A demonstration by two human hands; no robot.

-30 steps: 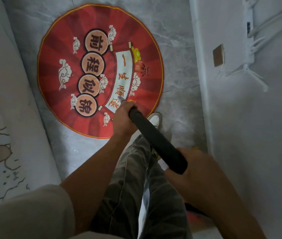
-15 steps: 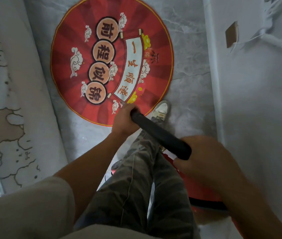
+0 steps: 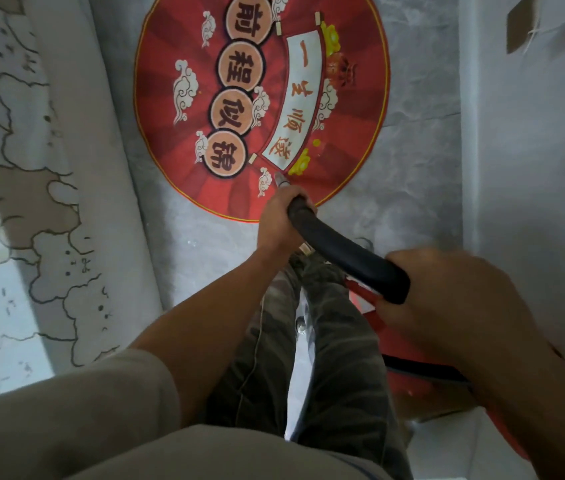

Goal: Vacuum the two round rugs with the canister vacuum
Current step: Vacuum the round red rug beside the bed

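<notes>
the left grip [image 3: 279, 221] is clamped round the front end of the black hose [image 3: 347, 258], just behind the pale nozzle tip [image 3: 281, 180]. the tip points at the near part of the red round rug [image 3: 357, 109]; whether it touches the pile cannot be told. the right grip [image 3: 454, 299] is curled round the hose's rear end, nearer the camera. the rug lies flat on the grey marbled floor [image 3: 412, 188], printed with four round character medallions and a white scroll. the red canister vacuum [image 3: 416, 355] sits low at the right, just beside the person's grey trousers [image 3: 336, 358] and partly hidden by the right forearm. a pale patterned fabric [image 3: 14, 202] runs along the left, and a white wall [image 3: 533, 168] stands on the right.
</notes>
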